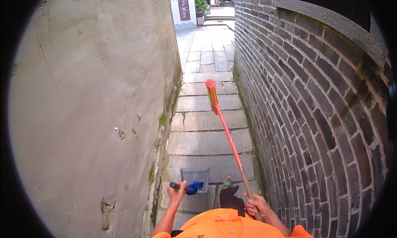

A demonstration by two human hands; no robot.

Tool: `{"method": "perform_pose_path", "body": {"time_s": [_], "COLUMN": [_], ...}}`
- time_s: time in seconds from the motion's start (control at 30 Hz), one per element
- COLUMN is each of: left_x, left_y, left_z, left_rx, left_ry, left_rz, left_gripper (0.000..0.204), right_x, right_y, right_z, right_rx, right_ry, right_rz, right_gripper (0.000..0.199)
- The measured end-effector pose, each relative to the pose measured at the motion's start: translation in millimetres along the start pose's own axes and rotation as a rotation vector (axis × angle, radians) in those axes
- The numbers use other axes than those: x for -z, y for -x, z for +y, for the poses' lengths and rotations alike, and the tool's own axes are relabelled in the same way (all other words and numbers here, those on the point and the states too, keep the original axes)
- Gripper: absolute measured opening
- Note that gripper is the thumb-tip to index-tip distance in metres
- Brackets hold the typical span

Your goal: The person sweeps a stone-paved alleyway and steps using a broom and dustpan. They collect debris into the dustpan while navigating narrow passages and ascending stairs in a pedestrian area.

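Observation:
My left hand (177, 191) is closed round the dark handle of a long-handled dustpan. The grey pan (196, 171) sits low ahead of it, near the paving, and a bundled blue cloth or bag (194, 187) is by the handle, covering part of the pan. On the right, my right hand (257, 205) grips the shaft of a broom (229, 140), brown at the grip and red further up. The shaft points forward and slightly left. Its head (212, 95), red, orange and green, is far out over the path; whether it touches the stone I cannot tell.
A narrow lane of stone slabs (209, 143) runs between a rough plaster wall (95, 105) and a grey brick wall (302, 114), with moss along the edges. My sandalled foot (228, 181) is by the pan. Far ahead are a sign (183, 5), steps (219, 18) and a person (208, 1).

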State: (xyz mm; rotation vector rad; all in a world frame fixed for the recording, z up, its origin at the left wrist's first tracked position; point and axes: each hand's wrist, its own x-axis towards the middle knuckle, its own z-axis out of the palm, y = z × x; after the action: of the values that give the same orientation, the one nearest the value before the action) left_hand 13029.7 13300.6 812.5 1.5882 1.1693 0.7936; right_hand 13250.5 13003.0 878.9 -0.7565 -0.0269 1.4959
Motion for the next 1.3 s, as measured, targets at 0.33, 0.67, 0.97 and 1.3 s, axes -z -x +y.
{"method": "perform_pose_path", "body": {"time_s": [0.33,0.67,0.97,1.3], "left_x": [-77,-175,-249,-312], "left_y": [-204,-363,-535,-668], "left_z": [68,69,89,136], "left_rx": [0.027,0.049,0.207,0.249], "left_ry": [-0.031,-0.068,0.047,0.15], "left_rz": [0.128,0.168,0.055,0.011], "left_gripper": [0.033,0.033,0.03,0.029], "right_x": [67,65,66,39], "right_y": [-216,-365,-527,-621], "right_z": [-206,-364,-499,-634], "right_rx": [-0.069,-0.061,-0.144,-0.012], "right_ry": [0.329,0.47,0.336,0.278], "right_rz": [0.36,0.51,0.29,0.312], "right_gripper": [0.008,0.049,0.031,0.029]}}
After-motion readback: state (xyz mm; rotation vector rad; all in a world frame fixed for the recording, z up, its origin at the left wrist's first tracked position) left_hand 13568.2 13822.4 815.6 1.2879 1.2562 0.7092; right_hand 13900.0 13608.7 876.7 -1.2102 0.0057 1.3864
